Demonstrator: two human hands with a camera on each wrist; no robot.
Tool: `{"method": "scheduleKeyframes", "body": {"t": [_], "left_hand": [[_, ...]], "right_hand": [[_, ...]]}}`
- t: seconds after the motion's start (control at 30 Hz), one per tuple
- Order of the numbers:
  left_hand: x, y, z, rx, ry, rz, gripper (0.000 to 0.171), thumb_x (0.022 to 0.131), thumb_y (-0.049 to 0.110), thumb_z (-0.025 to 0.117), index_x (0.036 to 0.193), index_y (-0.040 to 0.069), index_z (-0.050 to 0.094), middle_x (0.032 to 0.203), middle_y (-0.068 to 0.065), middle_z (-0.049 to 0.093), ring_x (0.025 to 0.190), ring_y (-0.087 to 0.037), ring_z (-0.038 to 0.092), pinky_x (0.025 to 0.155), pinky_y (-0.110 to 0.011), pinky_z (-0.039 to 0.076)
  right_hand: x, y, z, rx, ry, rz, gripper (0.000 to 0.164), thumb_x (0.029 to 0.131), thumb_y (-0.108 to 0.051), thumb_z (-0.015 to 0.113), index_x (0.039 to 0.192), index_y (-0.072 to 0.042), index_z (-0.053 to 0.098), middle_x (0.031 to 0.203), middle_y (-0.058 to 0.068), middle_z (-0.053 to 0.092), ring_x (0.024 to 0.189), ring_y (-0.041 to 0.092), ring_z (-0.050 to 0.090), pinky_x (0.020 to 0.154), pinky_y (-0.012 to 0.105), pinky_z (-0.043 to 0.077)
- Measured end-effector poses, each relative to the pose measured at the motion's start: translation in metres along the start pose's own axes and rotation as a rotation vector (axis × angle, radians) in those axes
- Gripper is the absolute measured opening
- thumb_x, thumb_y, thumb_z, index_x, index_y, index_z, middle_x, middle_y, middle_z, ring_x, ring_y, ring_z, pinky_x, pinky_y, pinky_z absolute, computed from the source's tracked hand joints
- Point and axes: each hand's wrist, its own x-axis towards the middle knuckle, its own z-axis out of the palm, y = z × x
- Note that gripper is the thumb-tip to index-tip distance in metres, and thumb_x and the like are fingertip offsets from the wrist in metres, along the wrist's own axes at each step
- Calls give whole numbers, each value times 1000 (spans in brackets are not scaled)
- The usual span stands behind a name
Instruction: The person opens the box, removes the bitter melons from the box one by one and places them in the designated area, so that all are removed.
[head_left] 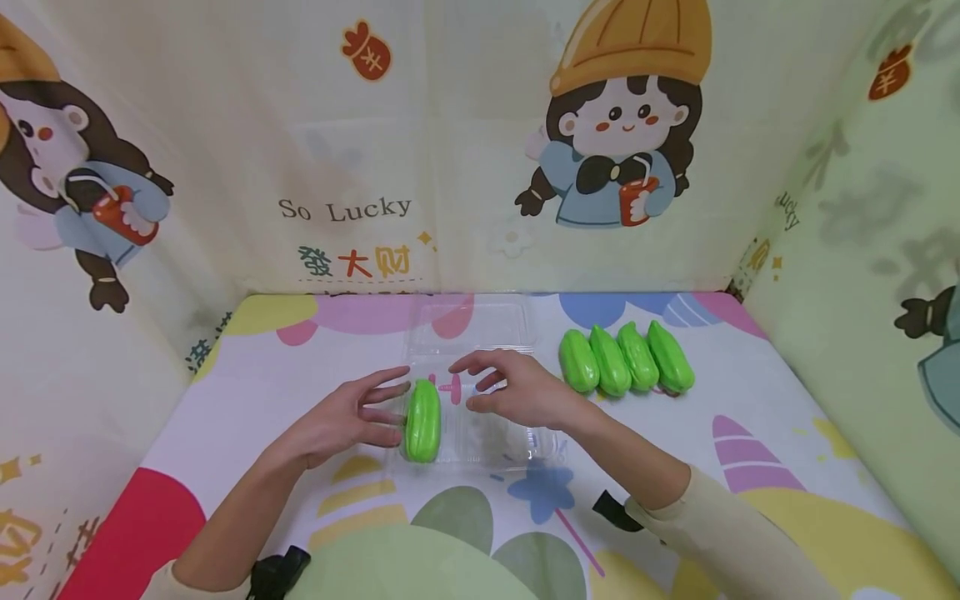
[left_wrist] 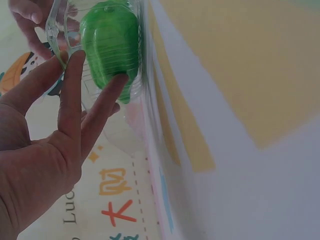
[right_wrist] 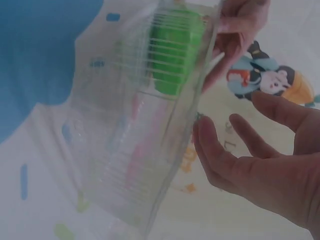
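A clear plastic clamshell box [head_left: 487, 442] lies on the table with its lid [head_left: 471, 327] folded back. Inside its left end is a glossy, ribbed green gourd-like piece [head_left: 423, 422], lying lengthwise front to back. My left hand [head_left: 348, 421] is at the box's left side with fingers spread; in the left wrist view its fingertips [left_wrist: 120, 80] are at the clear wall beside the green piece [left_wrist: 110, 45]. Over the box hovers my right hand [head_left: 517, 390], fingers loosely bent and holding nothing. The right wrist view shows it apart from the box wall [right_wrist: 172, 165].
Several similar green pieces [head_left: 628, 360] lie side by side in a row to the right of the box. A patterned cloth [head_left: 637, 467] covers the table. Printed curtains [head_left: 465, 167] stand behind it and on both sides.
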Motion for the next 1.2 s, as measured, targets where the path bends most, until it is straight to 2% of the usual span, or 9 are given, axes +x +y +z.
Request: {"method": "scheduleKeyframes", "body": {"t": [0.2,0.4,0.57,0.67,0.83,1.1,1.2], "left_hand": [[0,0,0,7,-6,0,95,88,11,83,166,18,28,167,-21,34,128,-38,65,92,-42,62],[1,-2,0,0,-7,-2,95,89,10,82,166,18,28,167,-21,35,127,-37,66,92,-42,62],[1,-2,-1,0,-2,-9,94,88,9,82,166,19,29,167,-20,35,127,-37,66,92,-43,62],[0,0,0,-2,-2,-4,94,88,8,82,166,18,29,167,-21,34,127,-38,66,92,-43,62],[1,2,1,0,-1,-1,95,88,8,82,166,16,28,167,-21,34,127,-38,66,92,-43,62],[0,1,1,-7,-6,-1,95,88,8,82,166,17,28,167,-21,34,127,-37,66,92,-42,62],[0,2,0,-6,-6,1,95,88,8,81,166,16,28,167,-22,34,127,-38,66,92,-43,62]], "right_hand": [[10,2,12,3,-59,-2,45,93,-14,76,136,-24,68,135,10,65,119,31,68,84,32,61],[18,2,22,38,-153,61,51,94,-14,77,141,-25,64,139,15,61,118,27,67,91,37,60],[23,1,31,49,-199,100,51,93,-13,76,141,-29,64,152,8,54,126,30,65,100,44,56],[25,2,35,36,-203,114,52,93,-14,76,141,-31,64,158,3,49,129,30,63,102,46,55],[28,6,41,21,-198,108,58,92,-15,78,144,-32,61,163,5,44,128,30,63,99,42,57],[31,7,45,4,-176,105,61,92,-16,78,148,-28,58,161,2,46,130,31,62,96,40,58],[33,8,47,19,-167,98,61,92,-15,78,148,-27,58,156,5,52,131,32,61,97,40,58]]}}
